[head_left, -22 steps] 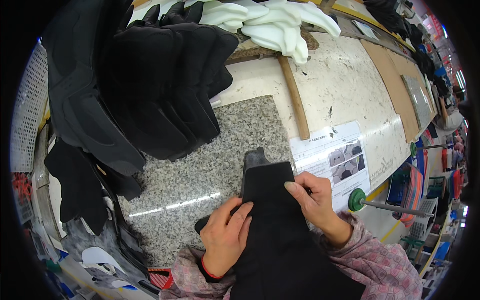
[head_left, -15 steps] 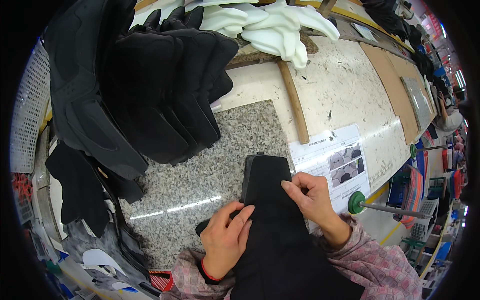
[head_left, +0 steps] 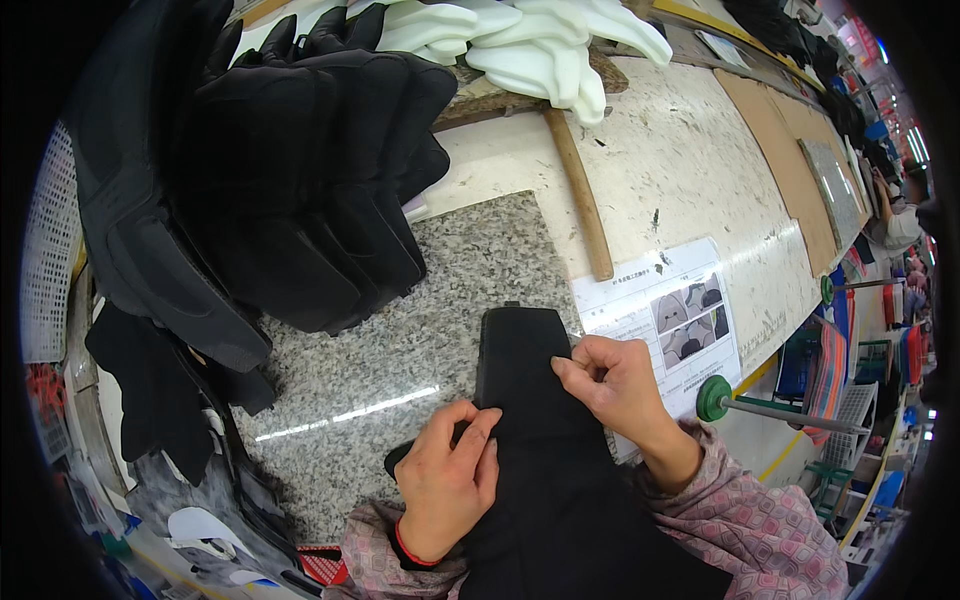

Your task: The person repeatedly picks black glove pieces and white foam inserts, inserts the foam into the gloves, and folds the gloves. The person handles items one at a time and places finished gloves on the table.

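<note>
Left hand (head_left: 445, 482) and right hand (head_left: 622, 388), fingers clamped on the black fabric cover (head_left: 540, 450), seem to be aligning it; the next tug needs even tension.

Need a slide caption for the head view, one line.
Left hand and right hand at opposite edges of a black fabric piece, partly over a speckled stone slab.

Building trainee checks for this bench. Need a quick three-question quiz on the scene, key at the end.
1. True or false: the left grip and right grip both touch the black fabric piece.
2. What lies on the table just right of the granite slab? A) scissors B) a printed sheet C) a cup
3. Fill in: the heaped curved pieces at the far side are coloured ____.

Key: 1 true; 2 B; 3 white.
</note>
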`<state>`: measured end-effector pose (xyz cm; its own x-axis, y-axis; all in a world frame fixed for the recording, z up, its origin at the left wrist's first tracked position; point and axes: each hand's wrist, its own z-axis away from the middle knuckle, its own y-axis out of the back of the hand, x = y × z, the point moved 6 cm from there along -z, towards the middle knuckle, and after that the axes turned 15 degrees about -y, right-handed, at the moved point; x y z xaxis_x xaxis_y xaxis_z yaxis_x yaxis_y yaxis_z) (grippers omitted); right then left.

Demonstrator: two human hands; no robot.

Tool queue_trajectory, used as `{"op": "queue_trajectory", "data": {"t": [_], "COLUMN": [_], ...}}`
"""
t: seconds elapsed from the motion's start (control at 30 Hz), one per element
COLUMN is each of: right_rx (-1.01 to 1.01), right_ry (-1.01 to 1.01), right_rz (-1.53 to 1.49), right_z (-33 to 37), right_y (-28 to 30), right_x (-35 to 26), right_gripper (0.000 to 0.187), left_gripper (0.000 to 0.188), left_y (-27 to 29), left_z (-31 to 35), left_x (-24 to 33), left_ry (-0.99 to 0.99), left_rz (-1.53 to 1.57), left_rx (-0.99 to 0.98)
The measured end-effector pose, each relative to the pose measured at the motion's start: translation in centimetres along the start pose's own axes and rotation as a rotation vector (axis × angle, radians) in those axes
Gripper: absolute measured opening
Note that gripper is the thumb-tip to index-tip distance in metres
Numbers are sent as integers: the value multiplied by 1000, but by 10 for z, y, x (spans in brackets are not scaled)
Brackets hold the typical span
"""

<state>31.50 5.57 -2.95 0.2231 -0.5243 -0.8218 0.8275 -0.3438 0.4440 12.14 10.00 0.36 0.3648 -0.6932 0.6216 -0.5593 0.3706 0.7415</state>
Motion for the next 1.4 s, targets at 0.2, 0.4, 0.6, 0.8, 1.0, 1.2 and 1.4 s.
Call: {"op": "queue_trajectory", "data": {"t": [0.2, 0.4, 0.6, 0.8, 1.0, 1.2, 1.4], "right_rx": [81, -1, 11, 206, 263, 111, 103], "right_ry": [25, -4, 45, 185, 168, 49, 509], "right_rz": [165, 144, 244, 99, 163, 178, 285], "right_z": [-3, 0, 43, 49, 53, 29, -25], "right_y": [-3, 7, 6, 4, 6, 17, -7], "right_x": [-4, -5, -2, 9, 17, -3, -45], "right_gripper": [24, 32, 29, 24, 23, 22, 21], "left_gripper": [25, 11, 15, 16, 22, 31, 36], "left_y": [-4, -16, -19, -21, -19, -16, -16], "left_z": [-4, -10, -9, -9, -10, -11, -10], "left_x": [11, 7, 8, 8, 6, 8, 6], "left_ry": [-98, -62, -130, -150, -88, -103, -103], "left_rz": [-192, -26, -97, -121, -53, -37, 2], "left_rx": [1, 32, 72, 63, 60, 49, 60]}}
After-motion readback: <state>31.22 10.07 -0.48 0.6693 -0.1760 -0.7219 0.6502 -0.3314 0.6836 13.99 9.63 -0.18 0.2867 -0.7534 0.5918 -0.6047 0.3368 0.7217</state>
